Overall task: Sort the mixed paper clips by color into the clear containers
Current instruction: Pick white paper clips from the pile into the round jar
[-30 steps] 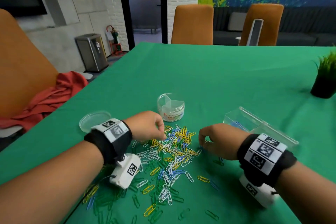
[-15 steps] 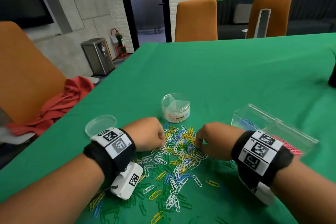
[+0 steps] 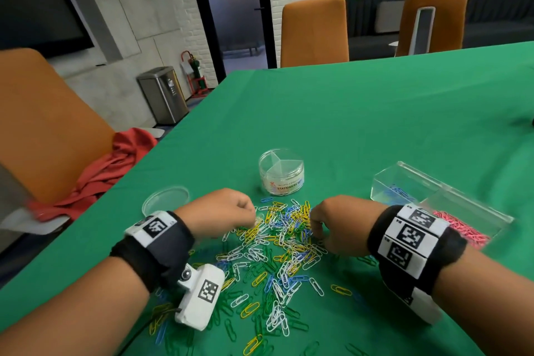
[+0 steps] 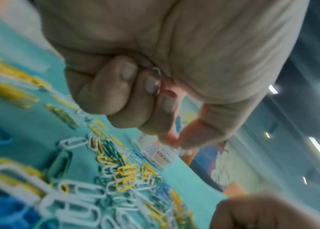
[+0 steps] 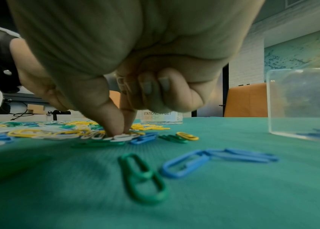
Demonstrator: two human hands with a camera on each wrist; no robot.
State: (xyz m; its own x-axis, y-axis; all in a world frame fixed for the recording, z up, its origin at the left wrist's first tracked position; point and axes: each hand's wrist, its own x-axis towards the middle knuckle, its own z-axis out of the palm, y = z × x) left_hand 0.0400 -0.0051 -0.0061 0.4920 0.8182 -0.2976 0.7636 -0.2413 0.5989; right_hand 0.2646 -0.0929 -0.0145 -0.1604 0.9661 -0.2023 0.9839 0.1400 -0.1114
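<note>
1. The left hand [image 3: 221, 212] has closed into a fist holding white clips [image 4: 156, 72], left of frame centre.
2. The right hand [image 3: 336, 224] still pinches a white clip [image 5: 120, 137] in the clip pile [image 3: 277, 251] at lower centre.

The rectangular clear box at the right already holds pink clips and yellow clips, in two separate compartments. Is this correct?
Not quite. The rectangular clear box holds pink clips in the nearer compartment, but the farther one holds blue clips, not yellow. The head view shows this. The yellow clips are still in the mixed pile on the table.
</note>
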